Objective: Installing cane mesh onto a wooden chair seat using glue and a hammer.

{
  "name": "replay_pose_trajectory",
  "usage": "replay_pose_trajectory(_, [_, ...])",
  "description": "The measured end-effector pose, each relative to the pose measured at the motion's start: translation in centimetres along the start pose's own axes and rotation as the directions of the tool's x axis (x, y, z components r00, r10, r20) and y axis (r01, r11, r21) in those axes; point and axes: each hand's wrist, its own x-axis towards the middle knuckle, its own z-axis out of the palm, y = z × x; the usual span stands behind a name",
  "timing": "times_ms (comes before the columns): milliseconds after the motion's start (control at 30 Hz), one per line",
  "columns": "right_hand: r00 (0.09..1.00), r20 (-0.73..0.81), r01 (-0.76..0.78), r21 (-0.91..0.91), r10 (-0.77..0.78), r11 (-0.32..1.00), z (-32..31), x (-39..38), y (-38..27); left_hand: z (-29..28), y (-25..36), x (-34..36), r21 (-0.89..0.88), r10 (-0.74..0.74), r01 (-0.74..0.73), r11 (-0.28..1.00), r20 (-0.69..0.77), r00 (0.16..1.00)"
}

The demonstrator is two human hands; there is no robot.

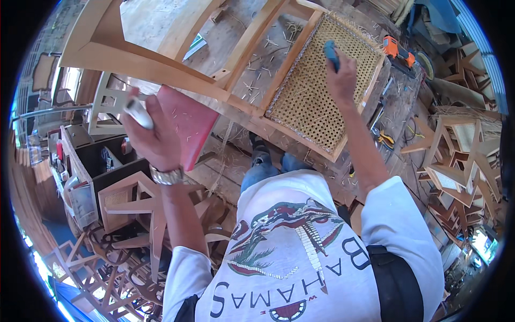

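Note:
My right hand (342, 81) is closed on a small blue object (331, 55), perhaps a sponge or rag, held over the far part of a woven cane panel (311, 91). The panel is set in a pale wooden frame (300, 138), part of a chair frame (145, 61) lying on the bench. Whether the blue object touches the weave I cannot tell. Off to the left, my left hand (147, 134) is closed round a white, rounded object (138, 114) that looks like a bottle; the fingers hide part of it. This hand is slightly blurred, near a red padded piece (185, 123).
Beyond the panel, an orange-and-black power tool (398, 51) lies on the bench near yellow-handled pliers (384, 139). Short cane scraps (252, 86) litter the bench. Wooden chair parts (458, 155) are piled at the right, with more frames (153, 214) at the lower left beside a dark box (110, 161).

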Motion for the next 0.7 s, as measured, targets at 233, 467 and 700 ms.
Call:
replay_pose_trajectory(233, [0.009, 0.908, 0.184, 0.409, -0.418, 0.894, -2.4, -12.8, -9.2, 5.4, 2.7, -7.6, -0.096, -0.125, 0.205, 0.974, 0.526, 0.841])
replay_pose_trajectory(467, [0.591, 0.779, -0.231, 0.413, -0.209, 0.881, -9.2, -12.8, -2.2, 14.9, 1.0, -12.1, -0.016, -0.009, 0.035, 0.999, 0.795, 0.607])
replay_pose_trajectory(700, [0.792, 0.493, -0.546, 0.310, 0.360, 0.778, -17.2, -11.6, 7.4, 18.4, 1.6, -13.1, -0.046, 0.125, -0.141, 0.989, 0.772, 0.623])
